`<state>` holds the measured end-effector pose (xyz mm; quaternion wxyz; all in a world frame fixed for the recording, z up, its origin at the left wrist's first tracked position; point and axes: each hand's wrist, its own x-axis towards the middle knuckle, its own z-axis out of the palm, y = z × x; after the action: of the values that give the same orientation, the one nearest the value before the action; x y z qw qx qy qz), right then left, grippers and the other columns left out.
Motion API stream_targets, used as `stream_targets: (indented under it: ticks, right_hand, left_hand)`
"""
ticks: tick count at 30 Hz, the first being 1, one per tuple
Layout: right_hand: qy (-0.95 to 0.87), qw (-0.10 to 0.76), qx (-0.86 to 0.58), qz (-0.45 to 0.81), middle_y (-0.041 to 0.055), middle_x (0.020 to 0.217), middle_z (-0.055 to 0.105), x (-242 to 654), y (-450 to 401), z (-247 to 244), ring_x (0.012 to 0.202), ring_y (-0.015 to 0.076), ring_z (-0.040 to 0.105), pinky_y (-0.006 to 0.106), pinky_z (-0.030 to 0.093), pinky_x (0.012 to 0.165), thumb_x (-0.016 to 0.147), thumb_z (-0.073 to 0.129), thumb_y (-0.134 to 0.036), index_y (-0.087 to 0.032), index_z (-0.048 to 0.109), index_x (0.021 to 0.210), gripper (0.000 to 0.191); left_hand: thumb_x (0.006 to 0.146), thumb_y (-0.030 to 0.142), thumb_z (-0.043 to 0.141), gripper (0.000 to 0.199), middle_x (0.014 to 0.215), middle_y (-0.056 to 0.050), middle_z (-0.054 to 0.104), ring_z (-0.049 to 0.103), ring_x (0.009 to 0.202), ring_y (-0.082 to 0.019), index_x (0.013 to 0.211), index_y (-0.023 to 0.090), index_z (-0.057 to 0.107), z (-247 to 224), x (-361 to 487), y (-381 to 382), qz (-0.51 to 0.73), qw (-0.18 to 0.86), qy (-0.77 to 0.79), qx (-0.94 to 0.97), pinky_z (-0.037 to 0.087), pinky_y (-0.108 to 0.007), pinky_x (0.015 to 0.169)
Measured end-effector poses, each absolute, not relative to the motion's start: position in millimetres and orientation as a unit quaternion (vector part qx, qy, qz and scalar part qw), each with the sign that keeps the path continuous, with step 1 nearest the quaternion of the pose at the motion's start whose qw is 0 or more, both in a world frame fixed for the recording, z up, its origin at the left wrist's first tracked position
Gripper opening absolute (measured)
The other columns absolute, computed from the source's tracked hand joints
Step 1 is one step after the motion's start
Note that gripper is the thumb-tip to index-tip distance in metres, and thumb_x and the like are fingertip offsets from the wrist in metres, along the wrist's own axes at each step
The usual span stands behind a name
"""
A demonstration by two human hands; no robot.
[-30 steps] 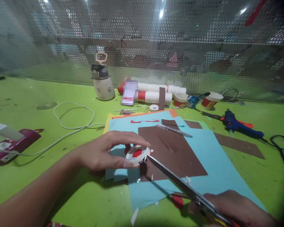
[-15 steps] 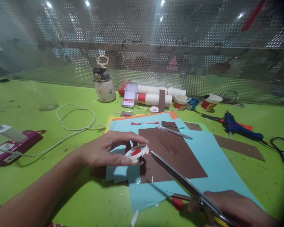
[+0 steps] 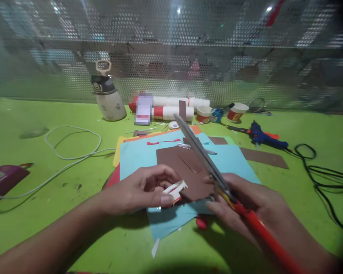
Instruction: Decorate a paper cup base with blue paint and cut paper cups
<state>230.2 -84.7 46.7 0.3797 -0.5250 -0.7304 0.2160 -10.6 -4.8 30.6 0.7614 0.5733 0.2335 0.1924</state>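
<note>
Between thumb and fingers, my left hand (image 3: 151, 186) pinches a cut paper cup piece (image 3: 175, 190), a white ring with a bit of red and a ragged edge. My right hand (image 3: 246, 205) grips a pair of scissors (image 3: 201, 156) with red and yellow handles. Their blades look closed and point up and away to the left, apart from the cup piece. Both hands are above a brown sheet (image 3: 174, 160) lying on light blue paper (image 3: 137, 156). A silver pen (image 3: 210, 151) rests on the sheets behind the scissors.
A glue gun (image 3: 265, 139) with a black cord lies to the right. Along the back stand a bottle (image 3: 110, 102), stacked paper cups (image 3: 174, 113), a blue jar (image 3: 216, 115) and a cup (image 3: 237, 113). A white cable (image 3: 74, 158) runs to a purple power strip (image 3: 10, 179) on the left.
My right hand has lifted the scissors, moving them up and inward, and their blades now point steeply upward. My left hand has tilted the cup piece and shifted slightly right. The view has turned.
</note>
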Motion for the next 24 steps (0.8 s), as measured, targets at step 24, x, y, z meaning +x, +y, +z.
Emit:
stream_targets:
  ticks: [24]
  right_hand:
    - [-0.657,0.370,-0.555,0.352,0.0020,0.078,0.072,207.8,-76.1,56.5,0.059,0.0126,0.066,0.022,0.055,0.053,0.088,0.063,-0.030,-0.017,0.064,0.109,0.024]
  left_hand:
    - [0.091,0.026,0.058,0.034,0.107,-0.011,0.056,0.054,0.093,-0.025,0.123,0.017,0.049,36.9,-3.1,-29.3,0.229,0.168,0.262,0.922,0.047,-0.038,0.077]
